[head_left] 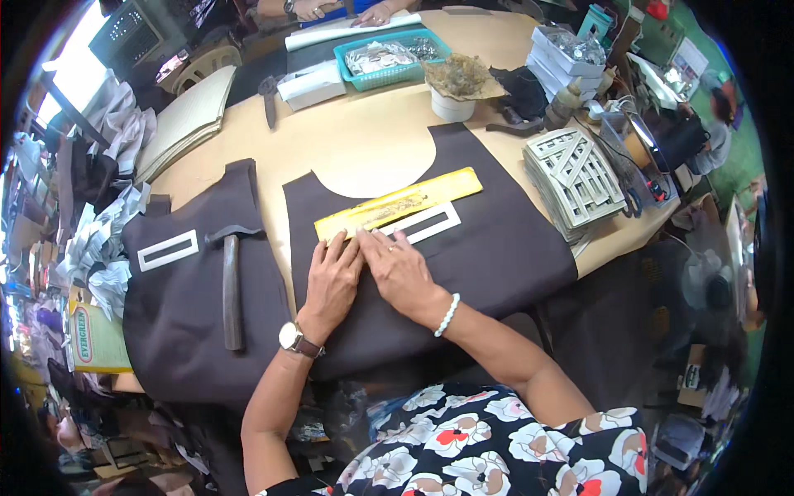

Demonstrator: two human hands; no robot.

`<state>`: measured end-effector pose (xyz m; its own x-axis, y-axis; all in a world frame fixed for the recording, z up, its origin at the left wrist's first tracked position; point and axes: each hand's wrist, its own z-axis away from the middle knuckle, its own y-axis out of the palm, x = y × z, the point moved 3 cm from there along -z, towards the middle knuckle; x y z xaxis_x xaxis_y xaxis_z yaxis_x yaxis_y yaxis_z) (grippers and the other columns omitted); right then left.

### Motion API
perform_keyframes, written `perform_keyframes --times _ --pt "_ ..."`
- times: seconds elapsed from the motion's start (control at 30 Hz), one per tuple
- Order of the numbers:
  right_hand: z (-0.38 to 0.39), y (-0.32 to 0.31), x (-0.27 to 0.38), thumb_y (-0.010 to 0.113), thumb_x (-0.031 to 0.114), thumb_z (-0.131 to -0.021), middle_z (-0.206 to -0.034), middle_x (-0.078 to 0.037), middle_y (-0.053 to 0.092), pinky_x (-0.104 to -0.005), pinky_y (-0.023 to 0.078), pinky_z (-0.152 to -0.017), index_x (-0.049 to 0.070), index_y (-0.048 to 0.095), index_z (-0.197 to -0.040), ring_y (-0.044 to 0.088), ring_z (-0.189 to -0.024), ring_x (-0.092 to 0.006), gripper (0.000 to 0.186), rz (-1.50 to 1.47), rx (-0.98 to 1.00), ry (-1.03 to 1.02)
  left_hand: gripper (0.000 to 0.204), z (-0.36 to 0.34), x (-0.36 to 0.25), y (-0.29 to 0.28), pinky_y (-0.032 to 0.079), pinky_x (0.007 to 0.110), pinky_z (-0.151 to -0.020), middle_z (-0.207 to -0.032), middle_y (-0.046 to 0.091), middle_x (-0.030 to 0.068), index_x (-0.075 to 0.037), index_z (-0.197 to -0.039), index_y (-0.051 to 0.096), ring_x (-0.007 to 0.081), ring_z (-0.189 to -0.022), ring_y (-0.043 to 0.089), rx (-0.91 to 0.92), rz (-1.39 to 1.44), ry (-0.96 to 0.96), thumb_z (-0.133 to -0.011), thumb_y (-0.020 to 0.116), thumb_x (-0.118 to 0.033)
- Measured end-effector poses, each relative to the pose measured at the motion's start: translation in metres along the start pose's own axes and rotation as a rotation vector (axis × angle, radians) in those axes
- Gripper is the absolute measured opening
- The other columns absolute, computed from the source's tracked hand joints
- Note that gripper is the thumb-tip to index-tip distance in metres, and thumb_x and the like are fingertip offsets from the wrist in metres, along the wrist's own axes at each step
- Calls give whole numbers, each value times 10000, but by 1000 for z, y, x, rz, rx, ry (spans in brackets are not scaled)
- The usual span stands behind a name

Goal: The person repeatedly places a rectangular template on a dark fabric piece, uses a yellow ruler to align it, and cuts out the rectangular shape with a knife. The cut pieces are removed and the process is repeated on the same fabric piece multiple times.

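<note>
Head camera: a yellow strip [399,204] lies slantwise on a dark cloth panel [496,240], below its curved neckline, toward the front edge of the bench [310,140]. Just below the strip is a white rectangular frame [454,216], its left end blocked from sight by my fingers. My left hand [332,273] lies palm down, fingers extended and gripping nothing, tips at the strip's left end. My right hand [399,269] is beside it, fingers slightly bent at the frame; I can't tell whether they pinch it. Toward the bench's left edge, a second dark panel [182,314] carries another white frame [169,259] and a hammer [232,289]. Slotted templates [575,182] are stacked by the right edge. Near the far edge stand a teal basket [389,79] of metal pieces and a white tub [452,107]; beyond are a co-worker's hands [374,15].
</note>
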<state>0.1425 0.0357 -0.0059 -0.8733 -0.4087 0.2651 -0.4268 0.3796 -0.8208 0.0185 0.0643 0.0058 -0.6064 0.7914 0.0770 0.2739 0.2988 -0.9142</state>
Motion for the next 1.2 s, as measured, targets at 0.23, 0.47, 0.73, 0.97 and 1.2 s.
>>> perform_keyframes --times 0.23,0.47,0.73,0.97,1.2 --pt "7 -26 -38 489 38 -835 -996 -174 648 -418 425 -952 -125 319 -1367 634 -972 -263 581 101 137 119 401 8 0 -4 330 501 -1035 -1224 583 102 -17 -1169 585 268 -1170 505 97 0 -46 -768 571 -33" --pt "21 -49 -92 423 -14 -843 -1054 -163 656 -517 375 -1019 -62 371 -1366 641 -981 -296 528 209 65 251 410 8 3 -2 298 524 -1058 -1212 583 104 -21 -1192 569 263 -1172 497 70 9 -44 -783 570 -39" --pt "-2 -73 -116 415 39 -882 -914 -113 696 -520 399 -941 -3 515 -1242 636 -880 -315 376 -96 80 559 373 5 8 -11 268 602 -1050 -1243 546 151 -106 -1198 600 301 -1234 443 136 187 -55 -833 529 -74" --pt "18 -10 10 444 40 -850 -1204 -195 593 -531 363 -1011 -48 451 -1320 577 -1130 -302 479 -49 78 83 403 6 2 -1 228 611 -1075 -1283 524 177 -112 -1197 606 312 -1277 417 188 158 -65 -801 547 -65" --pt "41 -40 -35 435 -14 -865 -1162 -93 650 -543 346 -1031 -12 403 -1363 595 -1117 -246 499 -39 110 221 418 8 -1 -11 211 620 -1078 -1280 519 172 -83 -1190 619 325 -1310 383 228 112 -55 -787 523 -24"
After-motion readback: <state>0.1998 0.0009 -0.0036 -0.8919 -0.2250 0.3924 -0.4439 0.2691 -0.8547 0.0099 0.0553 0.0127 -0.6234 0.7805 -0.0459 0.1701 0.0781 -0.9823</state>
